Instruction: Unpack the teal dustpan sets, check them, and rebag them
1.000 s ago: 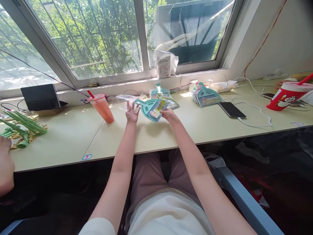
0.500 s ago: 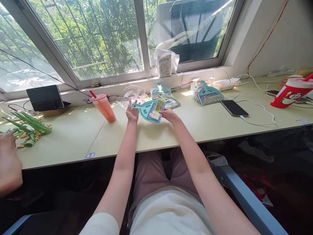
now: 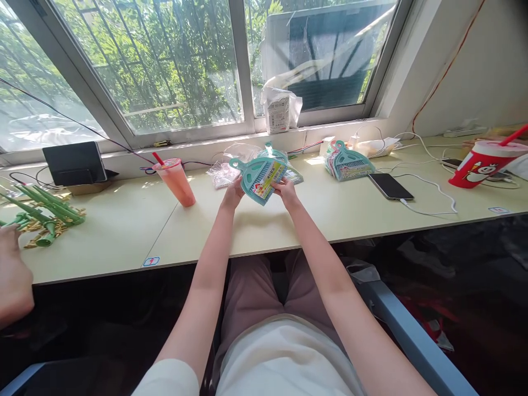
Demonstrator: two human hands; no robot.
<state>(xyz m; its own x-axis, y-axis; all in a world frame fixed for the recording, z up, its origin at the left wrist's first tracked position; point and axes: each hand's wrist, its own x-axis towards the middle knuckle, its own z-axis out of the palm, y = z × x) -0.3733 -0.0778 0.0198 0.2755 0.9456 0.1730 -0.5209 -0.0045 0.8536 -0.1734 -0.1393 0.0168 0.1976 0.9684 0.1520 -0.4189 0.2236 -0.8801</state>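
Note:
Between my two hands, above the table, I hold a teal mini dustpan with a brush and a yellow printed label on it. My left hand is closed on its left edge, below the handle. The fingers of my right hand pinch its right edge. Partly hidden behind it lie more packaged dustpans. Crumpled clear plastic is just beyond my left hand. A pile of teal dustpans sits farther right, near the wall.
An orange drink cup stands left of my arms. A black phone with a white cable and a red cup are on the right. At far left, another person's hand is beside green bamboo-like sticks; a tablet stands behind.
My left hand has gone from spread fingers near the handle to gripping the dustpan's left edge. The dustpan has tilted, its label facing me more. The view has shifted slightly.

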